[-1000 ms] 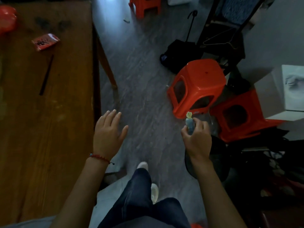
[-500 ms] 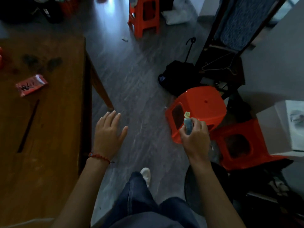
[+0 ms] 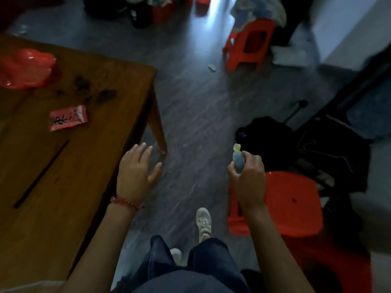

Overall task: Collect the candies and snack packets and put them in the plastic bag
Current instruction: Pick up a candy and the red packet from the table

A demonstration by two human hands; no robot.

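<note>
Head view, right hand (image 3: 248, 182) pinching blue candy (image 3: 239, 160), left hand (image 3: 135, 172) spread, red plastic bag (image 3: 25, 68) on table (image 3: 84, 187).

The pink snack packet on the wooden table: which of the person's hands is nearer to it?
Left. The open left hand hovers by the table's edge, right of the pink snack packet; the right hand, gripping a blue wrapped candy, is farther off over the floor.
</note>
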